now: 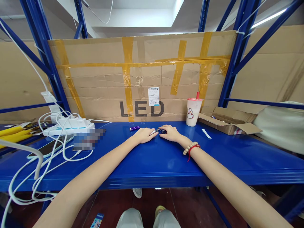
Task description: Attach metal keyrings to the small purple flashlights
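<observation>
Both arms reach forward over the blue shelf, and the hands almost meet at its middle. My left hand is closed, with a small silver piece at its thumb and fingers. Just to the right, my right hand curls around a small dark, shiny object. These two pieces lie end to end; whether they are joined I cannot tell, and their kind is too small to make out. A short purple metallic cylinder lies on the shelf behind and left of my left hand.
A lidded drink cup with a red straw stands at the back right. Beside it are a white strip and an open cardboard box. Tangled white cables, a power strip and a phone occupy the left. Large cardboard closes the back.
</observation>
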The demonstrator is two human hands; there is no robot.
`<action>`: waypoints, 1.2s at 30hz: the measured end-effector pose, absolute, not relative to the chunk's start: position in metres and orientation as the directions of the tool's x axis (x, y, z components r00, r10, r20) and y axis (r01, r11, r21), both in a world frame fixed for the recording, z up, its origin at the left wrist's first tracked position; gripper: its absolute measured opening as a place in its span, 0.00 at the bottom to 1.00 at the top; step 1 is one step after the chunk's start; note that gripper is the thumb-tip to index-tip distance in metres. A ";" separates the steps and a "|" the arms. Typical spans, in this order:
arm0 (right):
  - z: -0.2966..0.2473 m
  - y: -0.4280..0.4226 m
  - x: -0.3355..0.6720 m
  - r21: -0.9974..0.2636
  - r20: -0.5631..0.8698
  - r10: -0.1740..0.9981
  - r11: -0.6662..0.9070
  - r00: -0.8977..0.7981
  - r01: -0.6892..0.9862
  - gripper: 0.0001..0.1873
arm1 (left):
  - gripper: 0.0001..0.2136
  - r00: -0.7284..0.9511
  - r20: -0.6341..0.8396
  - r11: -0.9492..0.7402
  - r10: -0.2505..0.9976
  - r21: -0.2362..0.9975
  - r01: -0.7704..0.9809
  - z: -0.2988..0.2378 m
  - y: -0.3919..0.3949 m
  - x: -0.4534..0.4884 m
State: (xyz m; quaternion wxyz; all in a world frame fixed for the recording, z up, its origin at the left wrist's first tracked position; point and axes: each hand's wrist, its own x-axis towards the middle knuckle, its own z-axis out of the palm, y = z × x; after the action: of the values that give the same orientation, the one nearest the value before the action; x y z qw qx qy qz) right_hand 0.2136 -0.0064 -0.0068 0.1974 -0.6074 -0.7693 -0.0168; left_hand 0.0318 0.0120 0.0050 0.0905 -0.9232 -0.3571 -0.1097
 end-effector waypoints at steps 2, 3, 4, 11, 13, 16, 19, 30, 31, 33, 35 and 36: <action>-0.008 -0.004 0.214 -0.206 0.291 0.932 0.281 -0.215 0.938 0.19 | 0.21 0.721 0.264 -0.729 0.641 -0.088 0.679 0.005 0.012 0.032; -0.009 -0.003 0.214 -0.201 0.287 0.931 0.288 -0.225 0.936 0.18 | 0.21 0.720 0.264 -0.728 0.642 -0.088 0.680 0.005 0.012 0.032; -0.009 -0.003 0.214 -0.199 0.289 0.929 0.295 -0.232 0.935 0.17 | 0.21 0.719 0.264 -0.727 0.643 -0.087 0.681 0.005 0.012 0.032; -0.003 -0.009 0.212 -0.208 0.293 0.926 0.303 -0.237 0.930 0.16 | 0.21 0.717 0.260 -0.726 0.647 -0.075 0.683 0.004 0.013 0.032; -0.002 -0.009 0.212 -0.200 0.297 0.924 0.308 -0.242 0.930 0.17 | 0.21 0.715 0.256 -0.725 0.650 -0.072 0.685 0.004 0.013 0.032; -0.004 -0.008 0.213 -0.193 0.312 0.921 0.300 -0.232 0.934 0.19 | 0.22 0.717 0.256 -0.727 0.648 -0.072 0.683 0.005 0.013 0.031; -0.006 -0.006 0.214 -0.191 0.307 0.925 0.291 -0.224 0.938 0.20 | 0.22 0.717 0.260 -0.727 0.647 -0.071 0.683 0.005 0.014 0.031; -0.003 -0.009 0.212 -0.196 0.307 0.927 0.281 -0.213 0.939 0.20 | 0.21 0.716 0.260 -0.725 0.648 -0.079 0.684 0.005 0.013 0.031; -0.003 -0.009 0.213 -0.198 0.318 0.925 0.281 -0.210 0.939 0.20 | 0.21 0.718 0.261 -0.726 0.646 -0.081 0.683 0.005 0.013 0.031; -0.001 -0.010 0.213 -0.189 0.342 0.919 0.270 -0.194 0.944 0.20 | 0.21 0.719 0.260 -0.727 0.644 -0.086 0.682 0.005 0.012 0.031; 0.000 -0.012 0.214 -0.168 0.371 0.913 0.247 -0.171 0.954 0.19 | 0.21 0.717 0.256 -0.723 0.649 -0.089 0.686 0.005 0.012 0.032; 0.001 -0.012 0.214 -0.164 0.381 0.911 0.233 -0.156 0.959 0.17 | 0.21 0.715 0.254 -0.720 0.652 -0.088 0.688 0.005 0.012 0.032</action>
State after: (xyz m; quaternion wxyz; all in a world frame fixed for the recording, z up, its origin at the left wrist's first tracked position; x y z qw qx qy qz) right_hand 0.2139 -0.0123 0.0009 0.2042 -0.6167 -0.7580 -0.0582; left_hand 0.0318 0.0121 0.0051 0.0885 -0.9217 -0.3633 -0.1031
